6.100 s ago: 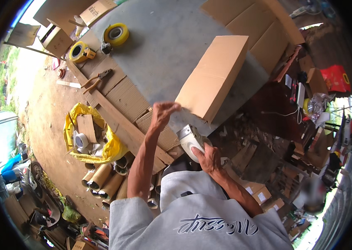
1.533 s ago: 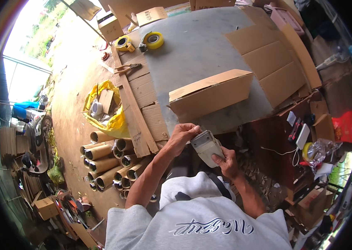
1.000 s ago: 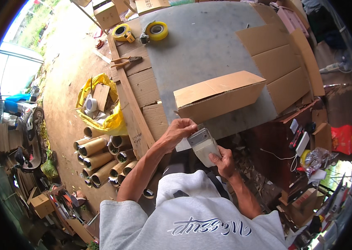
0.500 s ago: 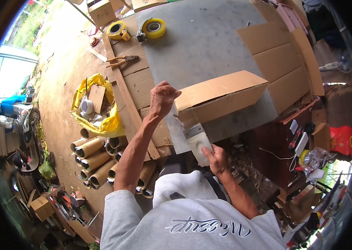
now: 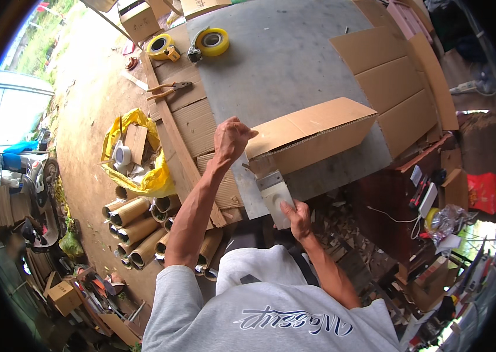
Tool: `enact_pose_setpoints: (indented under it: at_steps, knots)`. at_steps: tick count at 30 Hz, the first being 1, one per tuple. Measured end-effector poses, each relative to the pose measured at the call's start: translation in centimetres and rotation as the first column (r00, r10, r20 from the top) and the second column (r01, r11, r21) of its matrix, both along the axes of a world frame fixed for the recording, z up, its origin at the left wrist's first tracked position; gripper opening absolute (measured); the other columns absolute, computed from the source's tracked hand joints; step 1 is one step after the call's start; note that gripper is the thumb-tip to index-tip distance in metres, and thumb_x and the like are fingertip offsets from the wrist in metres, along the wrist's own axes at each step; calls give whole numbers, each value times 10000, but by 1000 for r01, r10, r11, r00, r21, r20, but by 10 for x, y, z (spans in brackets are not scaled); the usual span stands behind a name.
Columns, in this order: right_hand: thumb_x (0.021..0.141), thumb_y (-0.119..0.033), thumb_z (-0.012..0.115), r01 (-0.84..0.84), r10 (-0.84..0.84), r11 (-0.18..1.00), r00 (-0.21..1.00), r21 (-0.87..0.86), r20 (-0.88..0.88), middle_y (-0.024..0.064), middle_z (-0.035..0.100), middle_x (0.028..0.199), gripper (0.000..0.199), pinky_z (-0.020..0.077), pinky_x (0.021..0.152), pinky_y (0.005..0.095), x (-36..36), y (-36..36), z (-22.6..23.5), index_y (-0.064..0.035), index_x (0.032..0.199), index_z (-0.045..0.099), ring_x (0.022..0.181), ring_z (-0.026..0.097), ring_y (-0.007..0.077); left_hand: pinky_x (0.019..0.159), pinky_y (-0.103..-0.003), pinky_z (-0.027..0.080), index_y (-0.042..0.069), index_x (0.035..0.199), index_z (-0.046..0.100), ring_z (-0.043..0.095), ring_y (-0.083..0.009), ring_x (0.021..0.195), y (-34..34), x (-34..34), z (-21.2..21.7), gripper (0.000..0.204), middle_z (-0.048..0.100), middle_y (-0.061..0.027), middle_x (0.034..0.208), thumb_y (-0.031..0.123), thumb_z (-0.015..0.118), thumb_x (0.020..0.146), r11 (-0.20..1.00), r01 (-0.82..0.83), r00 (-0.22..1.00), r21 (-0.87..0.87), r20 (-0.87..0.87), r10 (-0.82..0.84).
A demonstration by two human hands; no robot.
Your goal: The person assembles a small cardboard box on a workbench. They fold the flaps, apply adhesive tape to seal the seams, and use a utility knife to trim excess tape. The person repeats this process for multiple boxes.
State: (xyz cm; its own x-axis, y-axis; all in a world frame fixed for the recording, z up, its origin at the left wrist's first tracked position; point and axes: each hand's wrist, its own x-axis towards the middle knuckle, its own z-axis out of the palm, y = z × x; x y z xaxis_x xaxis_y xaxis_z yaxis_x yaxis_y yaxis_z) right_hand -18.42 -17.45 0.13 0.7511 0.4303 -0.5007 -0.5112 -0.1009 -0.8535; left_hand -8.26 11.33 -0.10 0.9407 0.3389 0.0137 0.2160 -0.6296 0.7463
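A long brown cardboard box (image 5: 318, 132) lies at a slant on the grey metal-looking tabletop (image 5: 259, 58). My left hand (image 5: 231, 139) is closed in a fist at the box's left end, its thumb side pinching the upper corner; what lies inside the fist is hidden. Below that same end, my right hand (image 5: 297, 218) grips a white hand tool (image 5: 275, 202) with a grey metal head. The head rests against the box's near left end. I cannot tell exactly what kind of tool it is.
Tape rolls (image 5: 212, 42) and pliers (image 5: 169, 90) lie toward the far left. Flat cardboard (image 5: 388, 76) covers the right side. A yellow bag of scraps (image 5: 157, 176) stands left of the table, above stacked cardboard tubes (image 5: 130, 212). A plank (image 5: 178, 144) runs along the left edge.
The view has shifted slightly. My left hand stays at the box corner, and the white tool in my right hand remains against the box end, with its grip end slightly lower left.
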Motion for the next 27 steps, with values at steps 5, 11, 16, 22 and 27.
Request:
enact_pose_setpoints:
  at_steps: [5, 11, 16, 22, 27]
  knots:
    - [960, -423, 659, -7, 9, 999, 998, 36, -58, 86, 686, 754, 459, 527, 568, 337, 8, 1, -7, 31, 1000, 704, 618, 660, 180, 658, -385, 521, 62, 806, 821, 644, -240, 707, -13, -11, -23, 251, 672, -97, 799, 296, 890, 748, 999, 2, 999, 54, -55, 1]
    - [927, -445, 679, 1, 3, 1000, 992, -28, 126, 91, 665, 678, 503, 496, 606, 381, 11, 4, -59, 44, 811, 695, 644, 657, 208, 732, -412, 542, 45, 919, 776, 672, -307, 818, -15, -10, -19, 309, 673, -111, 853, 285, 879, 755, 941, -91, 996, 326, 25, 88]
    - [930, -397, 704, -13, 11, 1000, 986, 11, 169, 59, 666, 707, 446, 506, 621, 367, 14, 9, -74, 46, 877, 709, 661, 610, 149, 812, -430, 562, 20, 965, 708, 712, -334, 931, -17, -16, 13, 273, 727, -147, 961, 226, 810, 818, 964, 131, 984, 230, 88, -154]
    - [962, -331, 696, 35, -54, 991, 987, 129, 152, 59, 694, 848, 369, 520, 625, 354, 17, 14, -98, 35, 1003, 707, 697, 625, 150, 832, -503, 545, 0, 1150, 610, 694, -425, 995, -102, -31, 38, 452, 708, -240, 1104, 405, 658, 957, 888, 264, 964, 375, -143, -226]
    - [928, -384, 705, -9, -9, 985, 995, 175, 102, 140, 742, 928, 458, 512, 794, 398, 5, -3, -69, 34, 1115, 705, 842, 648, 222, 720, -521, 535, 18, 920, 638, 697, -426, 788, -96, -9, 22, 461, 705, -228, 845, 461, 554, 1016, 821, 297, 954, 488, -179, -239]
